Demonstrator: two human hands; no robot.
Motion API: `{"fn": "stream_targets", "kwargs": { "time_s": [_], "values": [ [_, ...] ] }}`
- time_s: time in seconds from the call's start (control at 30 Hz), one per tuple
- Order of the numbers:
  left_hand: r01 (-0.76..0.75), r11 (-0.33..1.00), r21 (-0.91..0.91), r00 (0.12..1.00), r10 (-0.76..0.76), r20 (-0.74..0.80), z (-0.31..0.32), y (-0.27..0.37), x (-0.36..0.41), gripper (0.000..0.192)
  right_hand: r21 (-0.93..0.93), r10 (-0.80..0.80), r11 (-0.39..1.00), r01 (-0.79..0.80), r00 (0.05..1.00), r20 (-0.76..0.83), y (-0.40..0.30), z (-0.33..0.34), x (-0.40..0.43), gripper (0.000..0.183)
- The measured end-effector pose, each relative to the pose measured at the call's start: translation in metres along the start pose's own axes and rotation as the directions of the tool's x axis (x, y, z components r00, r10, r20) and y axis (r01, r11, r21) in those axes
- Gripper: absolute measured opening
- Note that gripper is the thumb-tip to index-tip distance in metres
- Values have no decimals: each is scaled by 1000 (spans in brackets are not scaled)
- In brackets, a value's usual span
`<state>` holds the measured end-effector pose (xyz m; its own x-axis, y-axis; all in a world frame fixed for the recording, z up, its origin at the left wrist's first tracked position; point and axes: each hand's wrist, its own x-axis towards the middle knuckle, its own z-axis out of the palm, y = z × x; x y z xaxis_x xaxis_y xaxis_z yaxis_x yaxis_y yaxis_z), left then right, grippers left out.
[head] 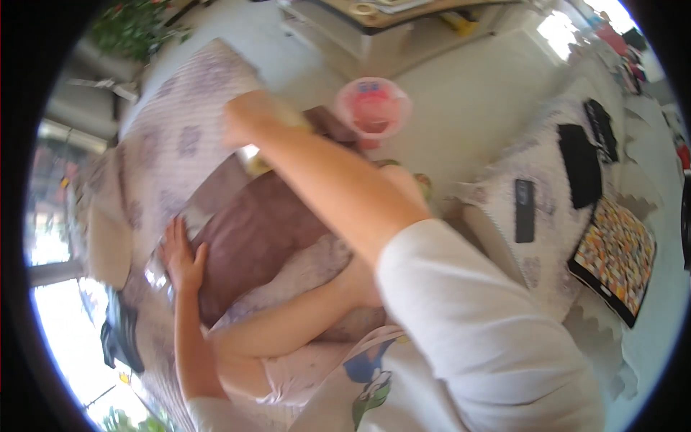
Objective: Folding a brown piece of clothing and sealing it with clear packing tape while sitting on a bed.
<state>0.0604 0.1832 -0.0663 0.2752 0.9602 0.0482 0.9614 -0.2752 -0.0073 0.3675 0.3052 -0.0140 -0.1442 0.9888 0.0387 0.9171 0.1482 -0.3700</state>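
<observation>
My left hand (182,260) lies flat with the fingers a little apart at the left edge of a brown cloth (253,237), partly over something shiny like clear plastic (155,275). The cloth spreads in front of my bent leg on a patterned quilted cover (189,140). Reaching across the cloth, my right hand (245,119) is blurred above its far side, its fingers curled and mostly turned from view. Whether it grips anything cannot be told. Something pale yellow (294,117) shows behind the right wrist. Another brown piece (329,124) lies beyond the forearm.
A pink-and-clear round tub (373,108) stands past the cloth. On the right side of the cover are a dark grey flat object (524,210), black cloths (580,167) and a multicoloured patterned pad (615,254). A table (372,46) and a leafy plant (129,32) stand farther off.
</observation>
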Motion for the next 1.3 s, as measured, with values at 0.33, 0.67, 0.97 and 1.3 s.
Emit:
{"fn": "stream_targets", "kwargs": {
  "time_s": [0.33, 0.67, 0.97, 1.3],
  "values": [
    [162, 982, -94, 983, -168, -68, -42, 50, -22, 86, 421, 4, 901, 105, 968, -251, -3, -16, -7, 26],
    [-196, 935, -295, 975, 154, -159, -39, 135, -13, 74, 52, -496, 867, 496, 847, 193, 37, -64, -19, 87],
    [-340, 851, -400, 940, 304, -152, -11, 170, -4, 68, -14, -539, 835, 550, 823, 178, 47, -65, -45, 98],
    [-234, 926, -295, 971, 208, -116, 9, 183, 6, 62, -230, -347, 842, 489, 816, 463, 5, -81, -12, 85]
  ]
}}
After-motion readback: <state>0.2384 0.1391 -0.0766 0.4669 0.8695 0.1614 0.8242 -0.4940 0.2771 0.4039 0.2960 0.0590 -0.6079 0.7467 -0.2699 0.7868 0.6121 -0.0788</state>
